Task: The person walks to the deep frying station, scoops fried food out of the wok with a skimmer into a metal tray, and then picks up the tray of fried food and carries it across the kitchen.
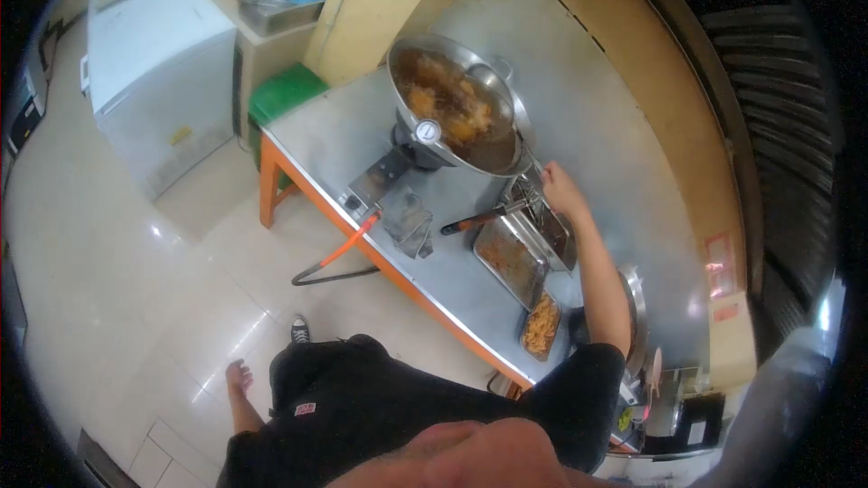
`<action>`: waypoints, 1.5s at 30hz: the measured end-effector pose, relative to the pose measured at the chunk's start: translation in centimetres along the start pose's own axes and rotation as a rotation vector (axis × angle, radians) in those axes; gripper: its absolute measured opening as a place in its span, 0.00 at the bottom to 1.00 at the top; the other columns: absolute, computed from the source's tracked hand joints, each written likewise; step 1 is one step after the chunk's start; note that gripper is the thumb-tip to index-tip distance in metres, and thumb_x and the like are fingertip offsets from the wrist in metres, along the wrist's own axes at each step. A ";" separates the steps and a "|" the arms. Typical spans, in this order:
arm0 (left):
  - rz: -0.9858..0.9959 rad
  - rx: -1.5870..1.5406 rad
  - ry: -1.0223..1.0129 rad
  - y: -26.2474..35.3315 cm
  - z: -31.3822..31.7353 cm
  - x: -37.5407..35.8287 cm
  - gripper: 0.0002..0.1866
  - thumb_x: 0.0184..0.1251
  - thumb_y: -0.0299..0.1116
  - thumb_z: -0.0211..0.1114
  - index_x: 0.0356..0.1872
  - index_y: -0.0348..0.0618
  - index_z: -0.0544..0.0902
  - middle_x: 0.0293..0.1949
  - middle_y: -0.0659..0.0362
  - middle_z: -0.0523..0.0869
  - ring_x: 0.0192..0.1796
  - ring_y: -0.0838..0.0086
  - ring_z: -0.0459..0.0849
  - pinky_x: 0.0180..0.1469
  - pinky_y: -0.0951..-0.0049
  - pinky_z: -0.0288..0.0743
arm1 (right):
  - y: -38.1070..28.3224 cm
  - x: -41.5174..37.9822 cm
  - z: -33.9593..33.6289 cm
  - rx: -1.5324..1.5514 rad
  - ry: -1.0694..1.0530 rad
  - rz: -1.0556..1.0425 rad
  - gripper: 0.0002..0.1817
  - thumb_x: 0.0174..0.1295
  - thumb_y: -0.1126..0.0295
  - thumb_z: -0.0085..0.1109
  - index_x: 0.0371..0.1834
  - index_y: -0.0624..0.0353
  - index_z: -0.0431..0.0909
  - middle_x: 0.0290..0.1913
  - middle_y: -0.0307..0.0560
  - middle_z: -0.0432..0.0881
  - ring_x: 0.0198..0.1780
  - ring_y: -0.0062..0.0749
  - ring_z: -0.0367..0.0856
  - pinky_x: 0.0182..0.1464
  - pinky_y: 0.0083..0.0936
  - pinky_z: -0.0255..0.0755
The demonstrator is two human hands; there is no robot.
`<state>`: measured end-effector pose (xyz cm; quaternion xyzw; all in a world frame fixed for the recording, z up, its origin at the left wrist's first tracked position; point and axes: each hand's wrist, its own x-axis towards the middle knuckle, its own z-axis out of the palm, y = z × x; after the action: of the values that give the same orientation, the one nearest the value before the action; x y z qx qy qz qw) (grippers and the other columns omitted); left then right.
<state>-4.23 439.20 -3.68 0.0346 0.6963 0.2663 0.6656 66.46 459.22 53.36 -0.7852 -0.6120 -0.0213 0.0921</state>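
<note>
My right hand (562, 192) is closed at the right edge of a large metal pan (394, 68), on what looks like a utensil's thin metal handle. The tool's far end is hidden. Brown pieces of food (452, 113) fry in dark bubbling oil, and a round dial thermometer (428, 132) sits at the pan's near rim. Below my right hand stands a metal container (562, 253) with wire tools in it. A dark-handled tool (472, 221) lies across its side. My left hand (239, 376) hangs low over the floor, holding nothing, its fingers loosely apart.
A gas burner (378, 183) with an orange hose (336, 256) supports the pan. Beside it lie a crumpled grey cloth-like item (411, 228), a stained metal tray (509, 262) and a tray of fried bits (541, 327). A white freezer (163, 63) and green stool (285, 90) stand left.
</note>
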 end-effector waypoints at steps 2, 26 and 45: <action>0.027 0.037 -0.014 1.4 0.9 -0.3 0.16 0.60 0.43 0.55 0.47 0.50 0.74 0.30 0.60 0.75 0.27 0.73 0.73 0.29 0.70 0.69 | -1.3 -1.2 0.7 -0.152 0.068 -0.102 0.10 0.66 0.66 0.43 0.41 0.63 0.63 0.32 0.65 0.78 0.34 0.61 0.77 0.34 0.47 0.68; 0.072 0.062 -0.072 5.7 2.5 0.0 0.15 0.59 0.39 0.55 0.47 0.48 0.74 0.28 0.58 0.74 0.21 0.74 0.69 0.22 0.73 0.66 | 3.0 -2.4 2.2 -0.025 0.208 0.078 0.16 0.67 0.67 0.42 0.54 0.61 0.70 0.49 0.60 0.78 0.51 0.56 0.75 0.53 0.38 0.69; -0.082 0.152 -0.019 1.1 -0.1 2.4 0.19 0.61 0.44 0.55 0.51 0.49 0.73 0.39 0.56 0.78 0.27 0.73 0.73 0.31 0.71 0.72 | -2.1 -7.4 -2.1 0.005 0.081 -0.016 0.17 0.65 0.66 0.46 0.56 0.56 0.73 0.38 0.58 0.81 0.38 0.52 0.79 0.44 0.35 0.71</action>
<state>-4.96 441.08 -5.43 0.0592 0.7089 0.1849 0.6781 62.74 452.29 54.63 -0.7784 -0.6142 -0.0521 0.1186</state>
